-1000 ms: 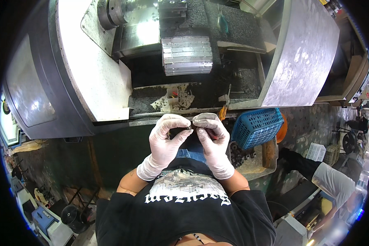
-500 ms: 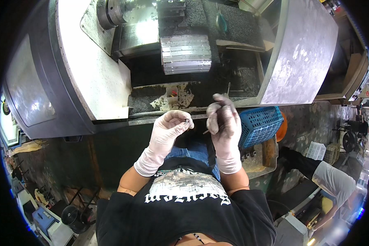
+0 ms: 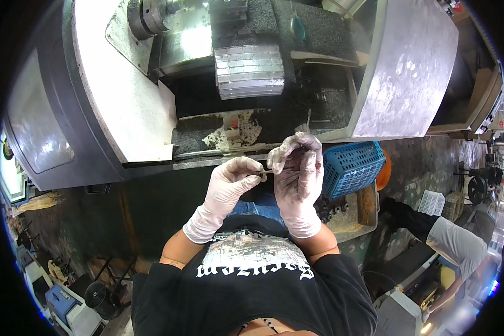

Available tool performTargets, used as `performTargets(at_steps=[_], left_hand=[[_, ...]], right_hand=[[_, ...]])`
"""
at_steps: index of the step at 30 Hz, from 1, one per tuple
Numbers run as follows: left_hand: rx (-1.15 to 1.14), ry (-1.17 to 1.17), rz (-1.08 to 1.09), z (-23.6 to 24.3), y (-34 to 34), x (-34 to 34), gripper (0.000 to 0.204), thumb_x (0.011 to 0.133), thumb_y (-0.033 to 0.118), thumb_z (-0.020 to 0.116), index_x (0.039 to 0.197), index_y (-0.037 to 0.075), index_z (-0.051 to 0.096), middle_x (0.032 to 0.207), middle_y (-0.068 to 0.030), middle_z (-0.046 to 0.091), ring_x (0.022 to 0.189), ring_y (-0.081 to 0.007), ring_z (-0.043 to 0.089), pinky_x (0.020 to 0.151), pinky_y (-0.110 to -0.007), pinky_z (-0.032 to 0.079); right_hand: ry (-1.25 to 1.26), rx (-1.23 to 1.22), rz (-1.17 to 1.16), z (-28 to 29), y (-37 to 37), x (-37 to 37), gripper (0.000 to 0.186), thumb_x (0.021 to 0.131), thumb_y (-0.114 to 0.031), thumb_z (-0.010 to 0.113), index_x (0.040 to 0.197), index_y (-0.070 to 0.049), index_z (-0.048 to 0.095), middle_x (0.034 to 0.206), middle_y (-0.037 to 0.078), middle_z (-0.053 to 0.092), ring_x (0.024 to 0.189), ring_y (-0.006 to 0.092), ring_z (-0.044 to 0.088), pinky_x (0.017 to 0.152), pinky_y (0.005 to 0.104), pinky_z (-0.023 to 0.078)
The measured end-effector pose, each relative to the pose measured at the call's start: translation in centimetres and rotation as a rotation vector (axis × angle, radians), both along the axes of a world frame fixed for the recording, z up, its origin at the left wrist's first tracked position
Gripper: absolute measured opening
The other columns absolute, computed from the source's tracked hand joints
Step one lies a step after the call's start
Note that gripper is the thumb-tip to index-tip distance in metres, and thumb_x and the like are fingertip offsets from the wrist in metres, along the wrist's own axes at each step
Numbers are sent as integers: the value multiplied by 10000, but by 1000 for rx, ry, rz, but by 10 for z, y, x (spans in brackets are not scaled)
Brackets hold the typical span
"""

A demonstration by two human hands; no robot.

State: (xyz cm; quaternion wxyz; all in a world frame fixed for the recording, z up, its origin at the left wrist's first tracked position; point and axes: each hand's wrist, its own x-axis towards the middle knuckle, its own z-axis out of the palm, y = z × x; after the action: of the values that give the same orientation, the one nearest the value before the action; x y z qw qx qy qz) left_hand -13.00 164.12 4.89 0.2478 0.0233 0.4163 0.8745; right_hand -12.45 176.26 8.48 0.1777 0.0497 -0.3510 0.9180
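Observation:
Both my hands wear pale gloves, darkly stained on the right fingers. My left hand (image 3: pixel 227 183) pinches a small dark metal part (image 3: pixel 260 174) between thumb and fingertips, in front of my chest. My right hand (image 3: pixel 297 182) is curled round a thin rod-like tool (image 3: pixel 269 171), most of it hidden by the fingers. The tool's tip meets the small part at my left fingertips; whether it goes into the part cannot be made out.
Ahead stands an open machine with a chuck (image 3: pixel 145 18), a ribbed metal cover (image 3: pixel 250 71) and a door panel (image 3: pixel 407 73). On my right are a blue basket (image 3: pixel 350 168), an orange container (image 3: pixel 383 171) and a tray (image 3: pixel 353 231) with several metal parts. Another person (image 3: pixel 456 246) bends over farther right.
My right hand has moved left toward my left hand, bringing the tool's tip up to the small part. My left hand keeps its pinch, nearly in place.

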Motion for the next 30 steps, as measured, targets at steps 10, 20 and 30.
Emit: performTargets(at_steps=[10,20,30], left_hand=[[-202,133,-2,6,7,-3,178,693,-47,595,862,-14,549,856,-52,556,815,-106,519,758,-226,421],[-324,151,-81,7,12,-4,166,725,-8,578,888,-1,544,847,-35,544,773,-85,507,724,-210,411],[-593,239,-113,-33,0,-8,81,758,37,549,811,-24,549,749,-36,517,617,-93,505,567,-200,414]], right_hand=[[19,64,-29,-2,5,2,278,864,-241,389,1033,-21,410,824,99,472,626,141,461,615,281,402],[-25,119,-17,-12,11,-1,245,852,-232,422,974,-19,421,841,121,481,670,160,480,616,253,415],[-243,528,194,-66,15,-8,348,834,-238,436,1094,-7,422,1010,74,480,970,145,433,856,266,327]])
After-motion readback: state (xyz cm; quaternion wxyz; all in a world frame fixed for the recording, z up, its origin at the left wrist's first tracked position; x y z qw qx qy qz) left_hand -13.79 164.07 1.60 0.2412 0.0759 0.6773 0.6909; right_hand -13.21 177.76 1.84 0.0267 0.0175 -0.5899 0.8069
